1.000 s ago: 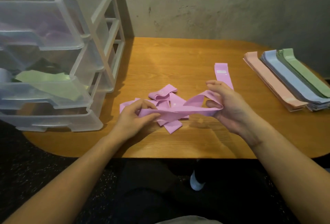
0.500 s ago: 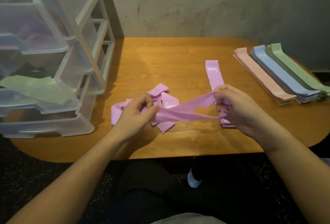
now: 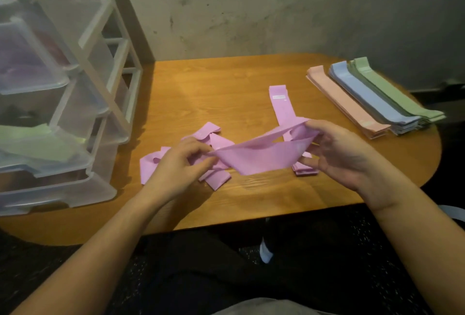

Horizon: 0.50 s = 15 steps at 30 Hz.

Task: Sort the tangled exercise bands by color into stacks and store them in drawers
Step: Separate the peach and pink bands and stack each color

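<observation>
Wooden table (image 3: 251,83) holds sorted stacks (image 3: 372,98) at its right edge; both hands, left hand (image 3: 176,166) and right hand (image 3: 342,153), pinch one pink band (image 3: 261,156) above the unsorted pink tangle (image 3: 214,176) mid-table; drawers (image 3: 50,103) wait left.

We list one pink stretchy loop band (image 3: 261,157) held aloft; pink tangle (image 3: 214,143) at nine o'clock; sorted pastel stacks (image 3: 372,98) at two.

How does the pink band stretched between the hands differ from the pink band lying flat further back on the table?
The stretched pink elastic band is lifted and spread open as a loop, gripped by the left hand and right hand. The flat pink elastic band lies straight and collapsed on the wooden table, untouched. Both share the same pink colour.
</observation>
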### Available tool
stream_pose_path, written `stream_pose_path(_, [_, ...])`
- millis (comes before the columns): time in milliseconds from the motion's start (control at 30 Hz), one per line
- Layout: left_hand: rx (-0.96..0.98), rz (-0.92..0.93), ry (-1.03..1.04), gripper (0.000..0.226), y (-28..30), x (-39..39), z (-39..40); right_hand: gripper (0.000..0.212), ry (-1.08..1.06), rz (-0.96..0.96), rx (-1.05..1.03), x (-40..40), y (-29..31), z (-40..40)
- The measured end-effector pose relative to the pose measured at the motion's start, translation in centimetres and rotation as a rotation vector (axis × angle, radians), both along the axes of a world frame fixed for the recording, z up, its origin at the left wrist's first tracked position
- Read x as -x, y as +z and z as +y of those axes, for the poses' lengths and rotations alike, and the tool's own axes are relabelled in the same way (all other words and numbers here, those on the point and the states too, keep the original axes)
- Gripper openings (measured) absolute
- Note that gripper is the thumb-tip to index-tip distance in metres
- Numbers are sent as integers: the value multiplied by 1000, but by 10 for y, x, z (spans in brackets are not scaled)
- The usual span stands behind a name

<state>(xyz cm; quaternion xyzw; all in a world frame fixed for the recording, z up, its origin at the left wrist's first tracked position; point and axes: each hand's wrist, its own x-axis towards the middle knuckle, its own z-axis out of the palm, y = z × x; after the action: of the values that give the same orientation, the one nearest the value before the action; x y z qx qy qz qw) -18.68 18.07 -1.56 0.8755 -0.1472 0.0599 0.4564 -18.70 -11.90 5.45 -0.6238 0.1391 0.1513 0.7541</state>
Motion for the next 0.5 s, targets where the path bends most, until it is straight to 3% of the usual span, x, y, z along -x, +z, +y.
stream_pose_path(133, [84, 98, -11, 4, 10, 1, 3, 22, 2, 30, 69, 4, 0, -9])
stream_pose_path(200, [78, 96, -26, 5, 16, 1, 3, 10, 4, 12, 154, 7, 0, -10])
stream_pose_path(267, [80, 109, -37, 4, 20, 0, 3, 14, 3, -7, 244, 10, 0, -12])
stream_pose_path(500, [153, 294, -165, 11, 25, -1, -1, 26, 69, -83, 196, 17, 14, -20])
